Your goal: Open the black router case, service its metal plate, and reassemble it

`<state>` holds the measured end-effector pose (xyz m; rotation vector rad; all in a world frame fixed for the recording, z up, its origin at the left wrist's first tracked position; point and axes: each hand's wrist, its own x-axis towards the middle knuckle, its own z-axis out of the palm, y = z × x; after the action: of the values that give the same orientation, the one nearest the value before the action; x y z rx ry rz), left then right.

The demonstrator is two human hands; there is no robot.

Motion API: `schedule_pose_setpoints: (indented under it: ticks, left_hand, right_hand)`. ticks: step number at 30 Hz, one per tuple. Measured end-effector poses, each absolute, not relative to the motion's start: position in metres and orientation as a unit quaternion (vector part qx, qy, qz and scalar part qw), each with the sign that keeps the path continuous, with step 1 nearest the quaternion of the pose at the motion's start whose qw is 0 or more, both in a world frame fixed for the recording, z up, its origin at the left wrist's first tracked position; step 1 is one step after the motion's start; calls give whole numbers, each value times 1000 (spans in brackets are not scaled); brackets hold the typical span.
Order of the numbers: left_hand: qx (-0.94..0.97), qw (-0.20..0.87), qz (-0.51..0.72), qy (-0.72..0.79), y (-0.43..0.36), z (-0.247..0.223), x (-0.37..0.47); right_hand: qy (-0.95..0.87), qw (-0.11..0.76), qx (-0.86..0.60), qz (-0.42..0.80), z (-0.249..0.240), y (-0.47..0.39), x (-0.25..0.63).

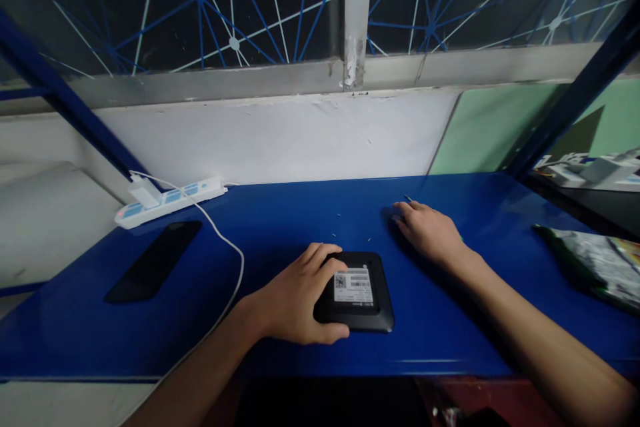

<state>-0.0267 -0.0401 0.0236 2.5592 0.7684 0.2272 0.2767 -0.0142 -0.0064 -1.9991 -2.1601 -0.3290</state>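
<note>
A flat black electronic box (383, 300) with rounded corners lies on the blue table, its white printed label (356, 290) with a QR code facing up. My left hand (300, 297) grips its left side, thumb at the near edge and fingers over the far edge and top. To the right, my right hand (427, 230) rests low at the tabletop with its fingers curled down. A thin pen-like tool (408, 199) pokes out past the fingertips; most of it is hidden under the hand. A few tiny slivers, perhaps screws (370, 239), lie between the hands and beyond the box.
At the left lie a black phone (155, 263) and a white power strip (173, 200) with a plugged-in charger (145, 191). Its white cable (237, 260) curves toward my left arm. A shiny packet (595, 263) lies on the right. Blue frame posts (75, 117) flank the table (300, 207).
</note>
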Motion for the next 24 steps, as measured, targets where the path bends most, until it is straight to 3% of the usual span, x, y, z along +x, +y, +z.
schedule_pose_setpoints:
  ticks: [4, 9, 13, 18, 24]
  left_hand:
    - [932, 228, 87, 266, -39, 16, -24]
    - [933, 222, 95, 268, -40, 10, -20]
    - [932, 217, 96, 274, -41, 9, -16]
    - [931, 217, 106, 273, -41, 7, -13]
    - [930, 214, 112, 277, -43, 8, -12]
  right_hand:
    - [-717, 153, -674, -98, 2, -15, 275]
    - [-649, 441, -616, -69, 12, -16, 270]
    - [-592, 557, -583, 13, 10, -14, 266]
    - [-543, 632, -540, 118, 4, -11, 262]
    - [-531, 632, -527, 200, -6, -8, 256]
